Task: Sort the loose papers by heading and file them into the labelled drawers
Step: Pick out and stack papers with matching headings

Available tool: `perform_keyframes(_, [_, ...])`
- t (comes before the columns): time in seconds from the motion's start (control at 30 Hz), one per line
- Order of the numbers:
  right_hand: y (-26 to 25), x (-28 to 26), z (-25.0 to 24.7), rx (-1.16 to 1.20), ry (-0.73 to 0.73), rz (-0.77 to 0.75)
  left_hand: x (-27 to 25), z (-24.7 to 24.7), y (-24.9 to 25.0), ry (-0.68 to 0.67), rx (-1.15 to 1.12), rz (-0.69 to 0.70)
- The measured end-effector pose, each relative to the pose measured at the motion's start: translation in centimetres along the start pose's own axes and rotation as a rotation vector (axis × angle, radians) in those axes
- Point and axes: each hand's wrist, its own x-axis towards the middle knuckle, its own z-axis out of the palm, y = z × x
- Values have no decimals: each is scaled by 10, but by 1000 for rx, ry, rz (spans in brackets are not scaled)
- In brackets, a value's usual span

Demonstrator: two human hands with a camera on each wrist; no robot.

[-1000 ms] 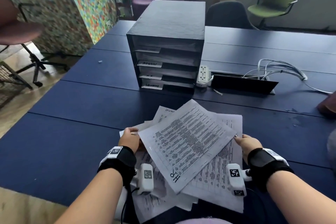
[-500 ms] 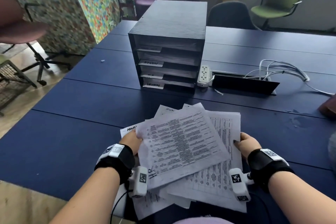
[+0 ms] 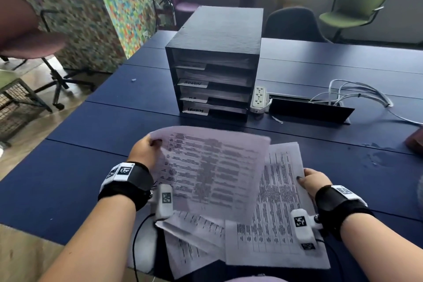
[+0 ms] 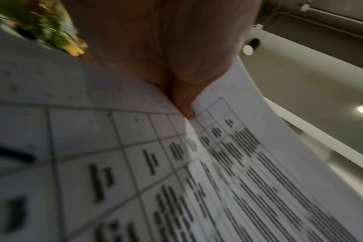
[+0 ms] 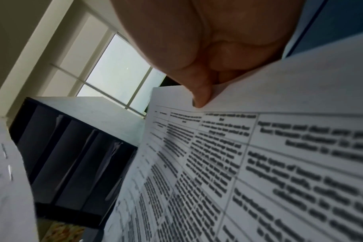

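**Lifted sheet could slip or land in the wrong drawer**

Nearest to the person, the loose papers [image 3: 263, 231] lay fanned and overlapping on the blue table [image 3: 68, 178], some of them reaching past its near edge. The right hand [image 3: 314, 181] held the right margin of the stack, its grip closed on it with the thumb on top of the printed page. This hold was light, so I judge that a pull from the other side could drag the lower sheets toward the edge and let them fall off.

The left hand [image 3: 144, 151] pinched the top sheet [image 3: 212, 171] at its far left corner and held it raised and curved above the pile. A one-corner pinch lets paper bend and turn, so it could crease or slide out.

Further away stood the black drawer unit [image 3: 215, 75], well apart from the papers. Only the label "ADMIN" [image 3: 193, 83] could be read; the others were too blurred. The heading of the top sheet was not readable, so I think misfiling was a real risk.
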Motion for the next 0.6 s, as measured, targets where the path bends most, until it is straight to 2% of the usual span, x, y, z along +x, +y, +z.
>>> perform_keyframes(0.07, [-3, -3, 4, 138, 0, -46, -4, 10, 6, -128, -26, 105])
perform_keyframes(0.13, [-10, -9, 8, 280, -19, -69, -8, 22, 14, -200, 138, 181])
perform_keyframes(0.17, [-15, -13, 9, 354, -53, -76, -10, 29, 17, -210, 195, 196])
perform_keyframes(0.27, [-30, -25, 13, 474, -172, -110, -20, 51, 29, -251, 142, 237])
perform_keyframes(0.33, [-39, -34, 16, 508, -220, -136, -25, 66, 36, -240, 178, 295])
perform_keyframes(0.43, [-51, -44, 24, 582, -296, -145, -28, 83, 46, -206, 131, 295])
perform_keyframes(0.6, [-65, -63, 32, 665, -387, -123, -34, 95, 54, -328, 157, 295])
